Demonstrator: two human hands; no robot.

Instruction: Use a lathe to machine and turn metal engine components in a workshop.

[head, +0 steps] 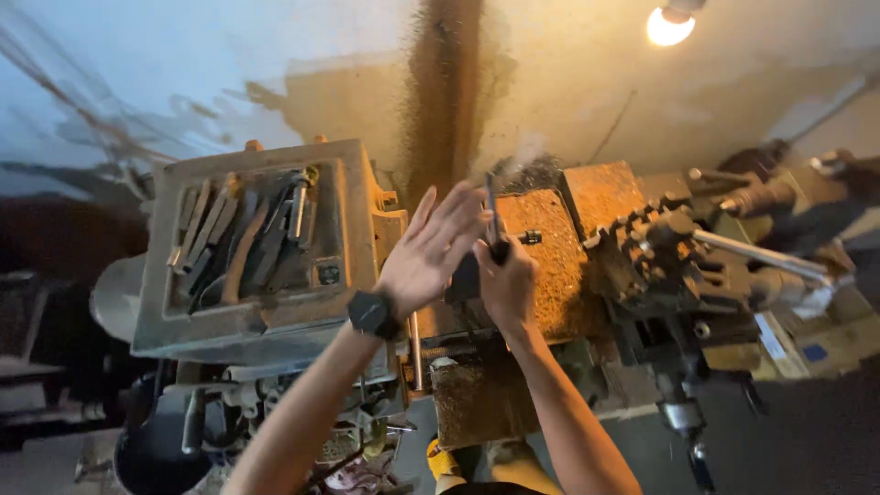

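Observation:
I look down at a metal lathe (642, 257) covered in swarf. My left hand (429, 247), with a black watch on the wrist, is raised flat with fingers spread, palm toward the right hand. My right hand (506, 280) is closed around the dark handle of a thin upright tool (493, 220), held just beside the left fingertips. Both hands hover above the lathe's carriage area (541, 247), which is coated in orange-lit chips.
The headstock's top tray (252, 243) on the left holds several wrenches and bars. The tool post and handles (669, 243) stand to the right. A lit bulb (669, 26) hangs top right. The wall is streaked behind the machine. Clutter lies on the floor below.

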